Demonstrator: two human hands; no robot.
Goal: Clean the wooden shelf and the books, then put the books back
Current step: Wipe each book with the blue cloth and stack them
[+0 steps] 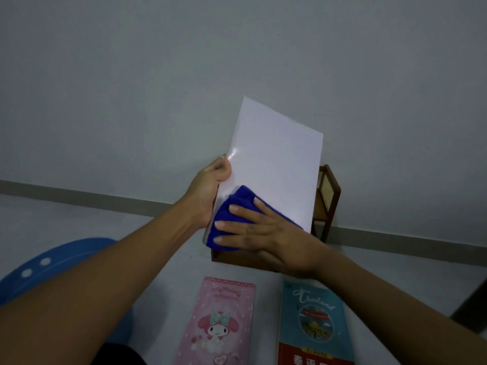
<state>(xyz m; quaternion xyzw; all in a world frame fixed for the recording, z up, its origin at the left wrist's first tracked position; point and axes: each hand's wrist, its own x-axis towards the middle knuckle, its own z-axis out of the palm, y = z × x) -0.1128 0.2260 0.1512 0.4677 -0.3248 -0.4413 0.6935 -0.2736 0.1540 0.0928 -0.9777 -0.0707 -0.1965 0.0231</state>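
My left hand [208,191] grips the left edge of a white-covered book [274,159], held up and tilted in the middle of the view. My right hand [266,230] lies flat on a blue cloth [232,219], pressing it against the lower part of the white cover. Behind the book stands a small dark wooden shelf [326,201] with a woven side panel, mostly hidden by the book and my hands. On the white surface near me lie a pink My Melody book [224,322] and a teal Thailand book [313,325].
A blue round object [47,264] sits at the lower left beside my left forearm. A grey wall with a skirting strip [105,198] runs behind the shelf. Something dark [471,309] shows at the right edge.
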